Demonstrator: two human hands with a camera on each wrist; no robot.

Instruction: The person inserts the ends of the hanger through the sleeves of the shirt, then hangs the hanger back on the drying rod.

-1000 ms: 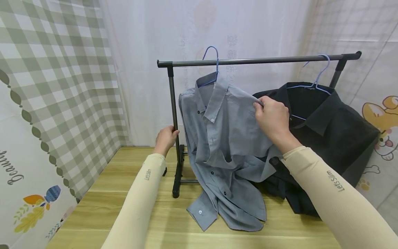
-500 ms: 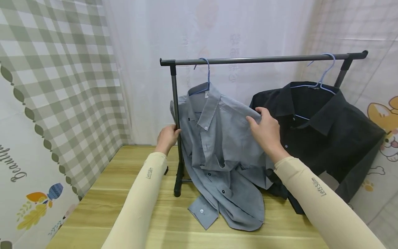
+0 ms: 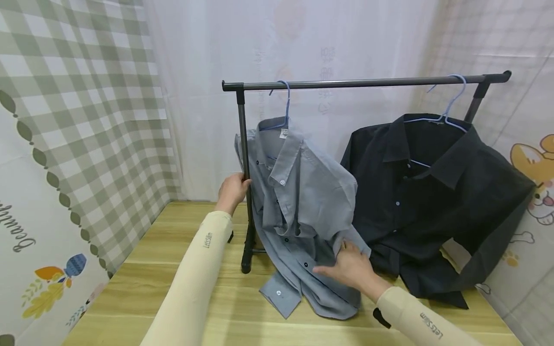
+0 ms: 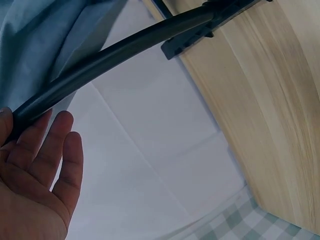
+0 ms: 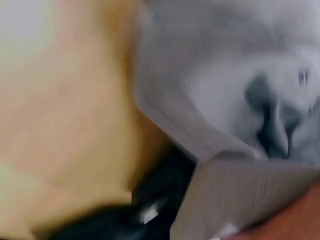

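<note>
A grey button-up shirt hangs on a blue hanger at the rack's left end, its lower part lying on the table. My left hand holds the left post of the dark clothes rack; in the left wrist view the thumb and index finger meet the post while the other fingers stay loosely bent. Low at the shirt's right side, my right hand touches the grey cloth with its fingers, thumb spread out to the left. The right wrist view is blurred, with grey cloth filling much of it.
To the right, a black shirt hangs on another blue hanger, its hem on the wooden table. The rack's crossbar runs above both. Patterned curtains enclose the left, back and right sides.
My right hand has let go of the grey shirt's shoulder and moved down to its lower right side. The hanger's hook has come down onto the bar. My left hand stays on the post.
</note>
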